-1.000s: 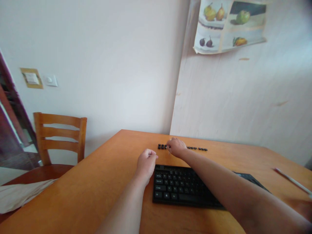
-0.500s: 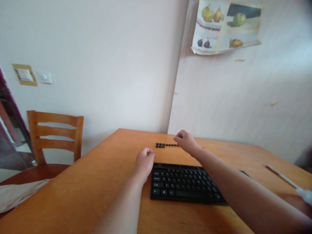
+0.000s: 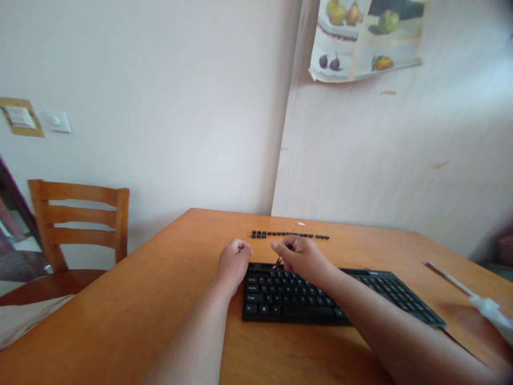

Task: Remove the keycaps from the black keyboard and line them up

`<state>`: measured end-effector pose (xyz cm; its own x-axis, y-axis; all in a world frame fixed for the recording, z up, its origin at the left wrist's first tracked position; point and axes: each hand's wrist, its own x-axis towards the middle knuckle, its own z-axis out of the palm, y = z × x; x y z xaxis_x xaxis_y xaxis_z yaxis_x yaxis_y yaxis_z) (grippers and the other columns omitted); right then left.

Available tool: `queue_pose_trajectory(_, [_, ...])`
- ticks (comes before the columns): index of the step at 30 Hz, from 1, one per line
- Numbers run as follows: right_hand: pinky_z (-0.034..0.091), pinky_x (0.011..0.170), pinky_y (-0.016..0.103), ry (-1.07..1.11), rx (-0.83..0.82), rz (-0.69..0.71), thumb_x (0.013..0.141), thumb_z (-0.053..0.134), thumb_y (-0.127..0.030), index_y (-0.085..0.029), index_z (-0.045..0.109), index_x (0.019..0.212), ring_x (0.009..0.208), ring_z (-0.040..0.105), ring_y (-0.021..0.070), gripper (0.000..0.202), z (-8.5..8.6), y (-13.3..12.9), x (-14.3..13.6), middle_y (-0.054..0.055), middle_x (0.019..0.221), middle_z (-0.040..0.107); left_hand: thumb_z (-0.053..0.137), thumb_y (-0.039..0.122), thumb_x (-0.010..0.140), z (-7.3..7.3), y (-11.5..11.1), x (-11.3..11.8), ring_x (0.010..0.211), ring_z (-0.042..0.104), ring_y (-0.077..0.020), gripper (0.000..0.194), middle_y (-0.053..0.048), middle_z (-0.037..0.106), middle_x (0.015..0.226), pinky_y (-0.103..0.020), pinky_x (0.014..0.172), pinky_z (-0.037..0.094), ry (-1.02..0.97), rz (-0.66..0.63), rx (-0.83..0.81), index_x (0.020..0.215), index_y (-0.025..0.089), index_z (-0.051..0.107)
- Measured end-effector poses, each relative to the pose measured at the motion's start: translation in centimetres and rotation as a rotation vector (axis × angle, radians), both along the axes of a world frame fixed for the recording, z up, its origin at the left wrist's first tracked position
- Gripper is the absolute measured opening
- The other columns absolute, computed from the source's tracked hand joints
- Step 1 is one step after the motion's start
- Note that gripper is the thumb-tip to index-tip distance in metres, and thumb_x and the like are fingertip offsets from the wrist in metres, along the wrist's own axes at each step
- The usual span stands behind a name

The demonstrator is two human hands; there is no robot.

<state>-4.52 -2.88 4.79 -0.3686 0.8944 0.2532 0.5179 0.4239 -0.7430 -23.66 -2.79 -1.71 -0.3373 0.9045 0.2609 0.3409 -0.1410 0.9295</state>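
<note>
A black keyboard (image 3: 308,311) lies on the wooden table, with a bare strip along its top edge where the function keys would sit. Beside its upper left corner rests my left hand (image 3: 234,262), its fingers curled; whatever they hold, if anything, is hidden. My right hand (image 3: 302,256) is over the keyboard's top edge, pinching a slim dark tool (image 3: 278,262) whose tip points down at that strip. The tool's exact kind is unclear. Behind the hands, several black keycaps (image 3: 258,234) are laid out in a line, some partly covered by my right hand.
Small white slips (image 3: 301,224) lie behind the keycaps. A white stick-like object (image 3: 452,280) with a whitish bundle is at the right. The keyboard cable (image 3: 460,343) runs off to the right. A wooden chair (image 3: 80,216) stands left of the table (image 3: 160,299).
My right hand has come from above the keycap row down and toward me to the keyboard's top strip. My left hand stays by the corner. The view has shifted slightly.
</note>
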Motion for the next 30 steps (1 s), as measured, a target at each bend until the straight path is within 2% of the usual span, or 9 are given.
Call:
queue_pose_trajectory(5, [0.033, 0.046, 0.023, -0.032, 0.017, -0.009, 0.086, 0.05, -0.06, -0.02, 0.052, 0.067, 0.044, 0.047, 0.0106, 0.044, -0.8, -0.6, -0.5, -0.002, 0.049, 0.056, 0.054, 0.025, 0.074, 0.1, -0.1, 0.1, 0.069, 0.059, -0.0158, 0.008, -0.001, 0.065, 0.071, -0.025, 0.061, 0.04, 0.029, -0.003, -0.012, 0.073, 0.02, 0.06])
queue_pose_trajectory(13, [0.029, 0.047, 0.024, -0.087, 0.105, -0.005, 0.089, 0.047, -0.056, -0.02, 0.053, 0.069, 0.049, 0.046, 0.0116, 0.041, -1.8, -0.8, -1.0, -0.002, 0.051, 0.054, 0.055, 0.026, 0.074, 0.2, -0.1, 0.1, 0.068, 0.058, -0.0162, 0.009, -0.001, 0.065, 0.071, -0.025, 0.062, 0.04, 0.051, -0.024, -0.019, 0.074, 0.02, 0.06])
queue_pose_trajectory(23, [0.027, 0.051, 0.025, -0.136, 0.211, -0.053, 0.088, 0.05, -0.046, -0.022, 0.046, 0.063, 0.05, 0.042, 0.0127, 0.035, -2.2, -1.2, -1.8, -0.003, 0.051, 0.045, 0.055, 0.025, 0.075, 0.2, -0.2, 0.2, 0.068, 0.058, -0.0162, 0.008, -0.001, 0.065, 0.071, -0.025, 0.061, 0.039, 0.061, -0.024, -0.009, 0.073, 0.02, 0.061])
queue_pose_trajectory(30, [0.029, 0.053, 0.025, -0.147, 0.201, -0.05, 0.089, 0.049, -0.042, -0.021, 0.05, 0.066, 0.054, 0.047, 0.0138, 0.031, -2.7, -1.2, -2.0, -0.001, 0.055, 0.05, 0.054, 0.025, 0.076, -0.1, 0.1, 0.0, 0.068, 0.058, -0.0156, 0.009, -0.001, 0.064, 0.07, -0.024, 0.06, 0.038, 0.102, -0.02, -0.001, 0.073, 0.02, 0.06])
